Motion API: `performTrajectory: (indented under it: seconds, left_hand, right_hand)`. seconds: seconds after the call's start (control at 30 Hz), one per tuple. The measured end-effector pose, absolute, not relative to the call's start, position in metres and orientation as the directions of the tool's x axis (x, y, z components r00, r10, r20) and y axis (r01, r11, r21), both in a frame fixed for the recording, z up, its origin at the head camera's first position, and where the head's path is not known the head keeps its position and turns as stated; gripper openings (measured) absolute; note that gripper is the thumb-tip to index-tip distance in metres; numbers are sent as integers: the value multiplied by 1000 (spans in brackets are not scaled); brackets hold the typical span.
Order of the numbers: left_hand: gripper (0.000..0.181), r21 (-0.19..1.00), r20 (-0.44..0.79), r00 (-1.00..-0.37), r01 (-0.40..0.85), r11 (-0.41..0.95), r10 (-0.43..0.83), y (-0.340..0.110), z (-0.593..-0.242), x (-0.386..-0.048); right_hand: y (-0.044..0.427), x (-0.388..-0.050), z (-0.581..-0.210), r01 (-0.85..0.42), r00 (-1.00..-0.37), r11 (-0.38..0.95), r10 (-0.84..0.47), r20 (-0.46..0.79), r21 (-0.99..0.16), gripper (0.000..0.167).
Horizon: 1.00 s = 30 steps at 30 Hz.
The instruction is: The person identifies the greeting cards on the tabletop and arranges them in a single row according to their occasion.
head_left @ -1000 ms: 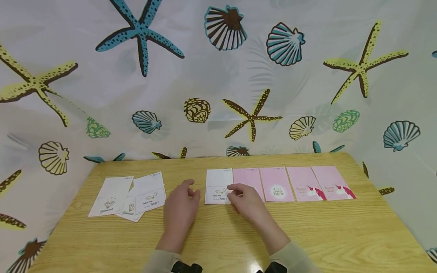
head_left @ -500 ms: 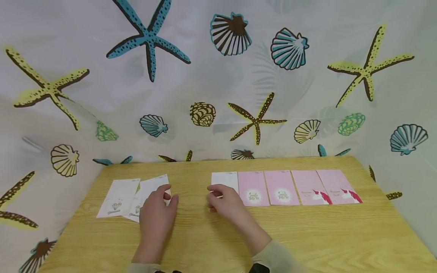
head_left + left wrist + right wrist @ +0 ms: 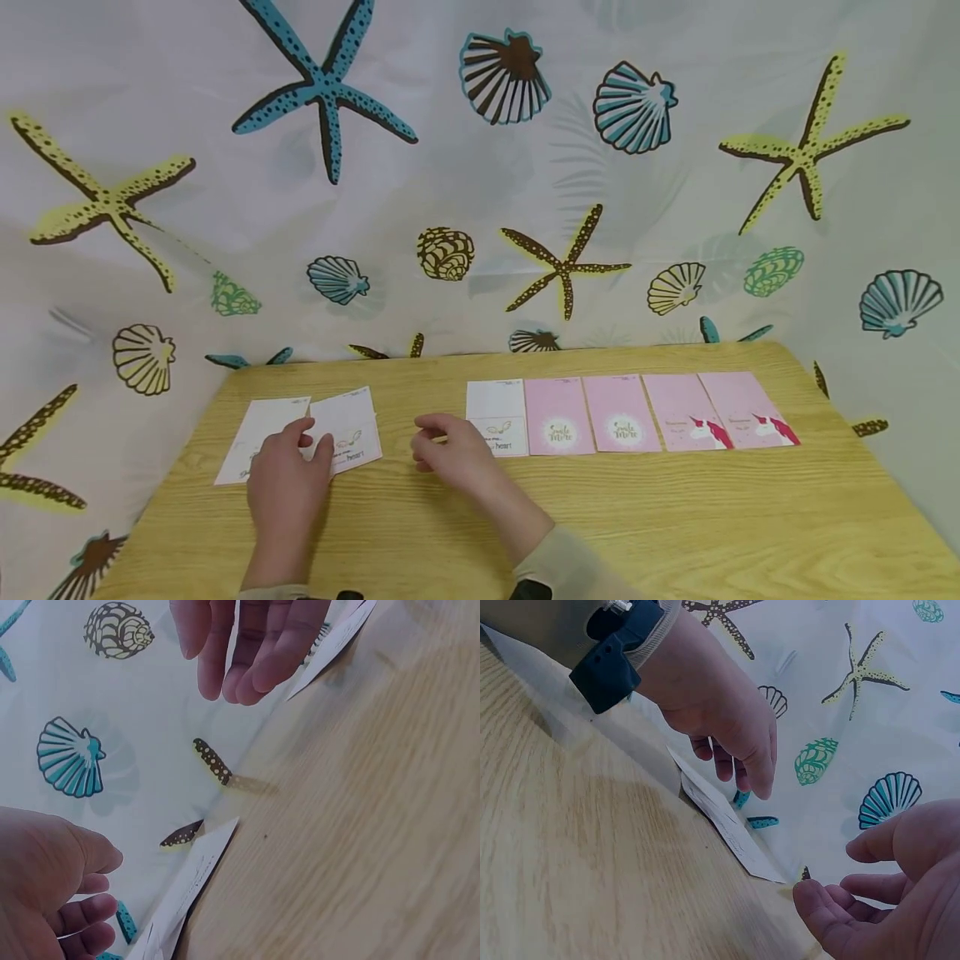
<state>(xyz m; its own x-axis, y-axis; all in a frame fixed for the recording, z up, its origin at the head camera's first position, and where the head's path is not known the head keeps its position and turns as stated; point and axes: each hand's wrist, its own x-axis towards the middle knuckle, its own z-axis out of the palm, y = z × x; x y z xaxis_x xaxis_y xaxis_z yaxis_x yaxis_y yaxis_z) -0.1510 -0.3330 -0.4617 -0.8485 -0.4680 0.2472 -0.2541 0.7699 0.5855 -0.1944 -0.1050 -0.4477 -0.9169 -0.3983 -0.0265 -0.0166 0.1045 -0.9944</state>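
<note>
My left hand [image 3: 288, 471] hovers, fingers loosely bent, over the white cards at the left of the table. It partly covers a white diamond card [image 3: 270, 421] and the white heart card [image 3: 345, 425] lying askew beside it. Nothing shows between its thumb and fingers in the left wrist view. My right hand [image 3: 453, 454] is relaxed above the table, its wrist near the lower edge of another white heart card [image 3: 495, 404] that starts the row on the right. Between its thumb and fingers [image 3: 832, 915] nothing is held in the right wrist view.
Right of that heart card lie two pink "Smile More" cards [image 3: 553, 408] and two pink unicorn cards [image 3: 686, 408], side by side. The wooden table [image 3: 637, 525] meets a shell-and-starfish curtain [image 3: 450, 150] at its back. A dark strap device [image 3: 611, 671] sits on my left wrist.
Both hands have moved left. The left hand went from beside the askew heart card to over the left cards; the right hand left the row, uncovering a "Smile More" card. The head view shifted slightly.
</note>
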Motion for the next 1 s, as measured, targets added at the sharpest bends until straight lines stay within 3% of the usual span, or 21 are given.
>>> performTrajectory:
  seconds: [0.33,1.0]
  left_hand:
    - [47,568,208,-854,-292,770,-477,-345,-473,-152]
    - [52,543,181,-853,-328,773,-489,-353,-485,-153]
  right_hand:
    - [-122,-196,-454,9,-919,143,-389,-65,-990,49]
    - [-148,-204,-458,148,-913,48,-377,-155,-988,52]
